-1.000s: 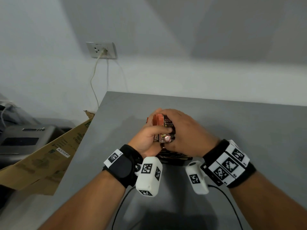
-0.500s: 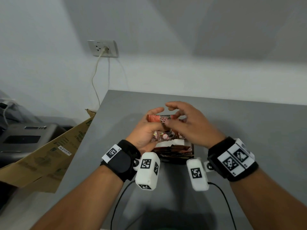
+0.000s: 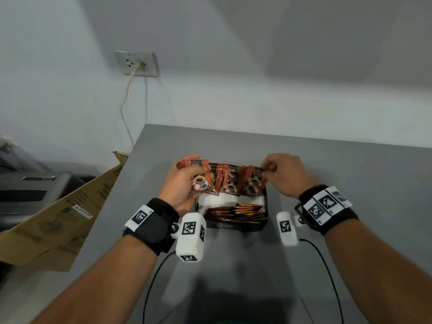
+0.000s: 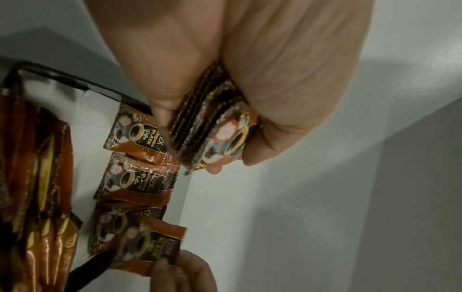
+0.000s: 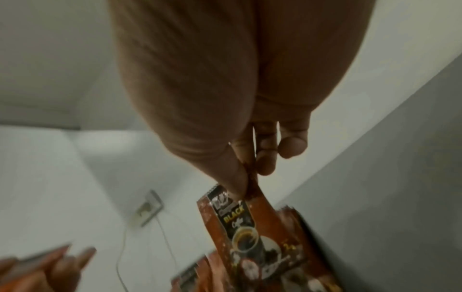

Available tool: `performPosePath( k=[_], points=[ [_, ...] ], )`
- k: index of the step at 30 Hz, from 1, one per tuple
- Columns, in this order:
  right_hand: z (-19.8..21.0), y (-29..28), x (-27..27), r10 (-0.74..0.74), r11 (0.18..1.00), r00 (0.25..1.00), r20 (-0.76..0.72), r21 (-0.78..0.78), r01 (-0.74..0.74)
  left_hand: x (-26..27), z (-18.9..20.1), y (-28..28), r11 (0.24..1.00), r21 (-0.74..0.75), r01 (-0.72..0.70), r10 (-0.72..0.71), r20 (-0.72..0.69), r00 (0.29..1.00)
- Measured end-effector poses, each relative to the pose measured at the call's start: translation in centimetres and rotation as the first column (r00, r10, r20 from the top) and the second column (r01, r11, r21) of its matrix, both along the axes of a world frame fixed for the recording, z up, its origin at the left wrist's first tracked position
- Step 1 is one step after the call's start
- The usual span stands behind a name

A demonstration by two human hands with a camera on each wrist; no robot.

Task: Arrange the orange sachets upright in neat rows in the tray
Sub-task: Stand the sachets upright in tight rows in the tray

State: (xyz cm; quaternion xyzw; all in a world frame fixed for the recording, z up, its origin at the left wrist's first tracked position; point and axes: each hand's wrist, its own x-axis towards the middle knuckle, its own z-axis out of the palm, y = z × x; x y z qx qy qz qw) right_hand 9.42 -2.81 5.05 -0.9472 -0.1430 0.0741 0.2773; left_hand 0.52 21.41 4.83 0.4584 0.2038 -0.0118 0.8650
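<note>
Your left hand (image 3: 184,183) grips a small stack of orange sachets (image 4: 215,136), thumb across the front, up at the tray's (image 3: 265,206) far left corner. Your right hand (image 3: 284,176) pinches the top edge of a single sachet (image 3: 254,181) between thumb and fingertips, upright at the right end of the back row (image 3: 230,183). The black tray sits on the grey table (image 3: 350,206), toward its near edge, with flat sachets (image 3: 233,212) lying in its front section.

hands (image 3: 184,183) parted, sachet (image 3: 253,181) lowered to tray (image 3: 265,202)
</note>
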Motion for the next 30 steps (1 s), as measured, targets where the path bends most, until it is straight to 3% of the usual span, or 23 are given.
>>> performPosePath(
  k=[5,16,23,30],
  points=[
    [-3.4,0.8,0.6,0.071,0.993,0.992,-0.107,-0.088,-0.081,0.1,-0.7,-0.1,1.0,0.029,0.01,-0.009,-0.038,0.999],
    [-5.7,1.0,1.1,0.081,0.991,0.996,0.048,-0.112,-0.075,0.1,-1.3,0.0,0.991,0.104,0.084,-0.081,-0.038,0.996],
    [-6.6,0.6,1.0,0.1,0.991,0.988,0.121,-0.105,-0.088,-0.1,-1.3,-0.4,0.996,0.041,0.075,-0.073,-0.054,0.996],
    [-5.0,-0.2,0.7,0.046,0.998,0.99,0.133,-0.038,-0.041,0.0,-1.4,-0.5,0.988,0.079,0.129,-0.126,-0.05,0.991]
  ],
)
